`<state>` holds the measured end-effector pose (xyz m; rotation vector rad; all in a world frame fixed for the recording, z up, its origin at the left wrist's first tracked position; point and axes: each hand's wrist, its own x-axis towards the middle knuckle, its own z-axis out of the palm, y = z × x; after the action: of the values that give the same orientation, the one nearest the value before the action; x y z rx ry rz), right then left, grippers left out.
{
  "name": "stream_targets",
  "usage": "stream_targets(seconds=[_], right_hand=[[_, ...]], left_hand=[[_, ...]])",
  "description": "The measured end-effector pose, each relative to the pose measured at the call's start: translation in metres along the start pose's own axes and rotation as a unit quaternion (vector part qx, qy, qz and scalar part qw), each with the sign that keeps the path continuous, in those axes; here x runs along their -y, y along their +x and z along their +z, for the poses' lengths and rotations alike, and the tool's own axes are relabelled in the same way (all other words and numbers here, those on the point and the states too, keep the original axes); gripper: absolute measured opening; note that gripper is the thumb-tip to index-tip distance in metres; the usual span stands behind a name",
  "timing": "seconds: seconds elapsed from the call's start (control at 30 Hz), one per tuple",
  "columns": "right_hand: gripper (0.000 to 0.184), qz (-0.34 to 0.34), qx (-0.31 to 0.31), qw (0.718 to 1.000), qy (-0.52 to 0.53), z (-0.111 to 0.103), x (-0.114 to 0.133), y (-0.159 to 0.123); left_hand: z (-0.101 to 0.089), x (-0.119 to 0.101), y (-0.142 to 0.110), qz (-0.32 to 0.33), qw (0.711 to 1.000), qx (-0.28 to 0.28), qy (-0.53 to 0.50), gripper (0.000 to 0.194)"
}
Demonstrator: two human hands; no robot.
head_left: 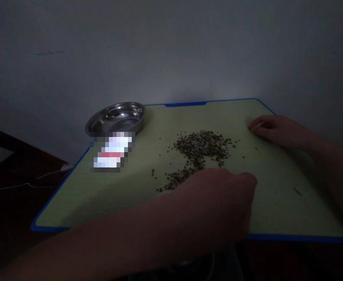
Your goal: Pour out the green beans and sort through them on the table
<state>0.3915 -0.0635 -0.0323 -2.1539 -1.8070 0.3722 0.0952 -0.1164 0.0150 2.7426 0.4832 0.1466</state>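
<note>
Small dark seed-like grains [202, 146] lie spread in a loose heap on the pale green tabletop [107, 195]. My left hand [218, 199] is curled closed at the near edge of the heap, its forearm crossing the front of the table. Its fingertips are hidden behind the back of the hand, so anything in them does not show. My right hand [272, 128] rests on the tabletop at the right, apart from the heap. Its thumb and forefinger come together in a pinch; anything between them is too small to make out.
A shiny metal bowl [117, 119] stands at the back left corner. In front of it lies a bright, pixelated phone-like screen [112, 150]. A blue rim [185, 104] borders the table, with a wall behind. A white cable [27, 185] runs at the left.
</note>
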Motion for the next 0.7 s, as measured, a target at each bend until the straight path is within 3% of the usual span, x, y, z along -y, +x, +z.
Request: stream_targets(seconds=[0.13, 0.27, 0.57, 0.7], right_hand=[[0.028, -0.003, 0.003, 1.000, 0.003, 0.000, 0.001, 0.000], [0.028, -0.004, 0.004, 1.000, 0.004, 0.000, 0.000, 0.000], [0.026, -0.010, 0.000, 1.000, 0.012, 0.000, -0.001, 0.002], [0.023, -0.010, -0.002, 1.000, 0.017, 0.001, -0.003, 0.004]], left_hand=[[0.018, -0.016, 0.015, -0.001, 1.000, -0.012, -0.003, 0.016], [0.026, -0.027, 0.015, -0.014, 0.999, 0.036, -0.011, 0.026], [0.021, -0.021, -0.009, -0.076, 0.993, 0.087, 0.009, 0.030], [0.016, -0.019, -0.019, -0.139, 0.985, 0.101, 0.016, 0.024]])
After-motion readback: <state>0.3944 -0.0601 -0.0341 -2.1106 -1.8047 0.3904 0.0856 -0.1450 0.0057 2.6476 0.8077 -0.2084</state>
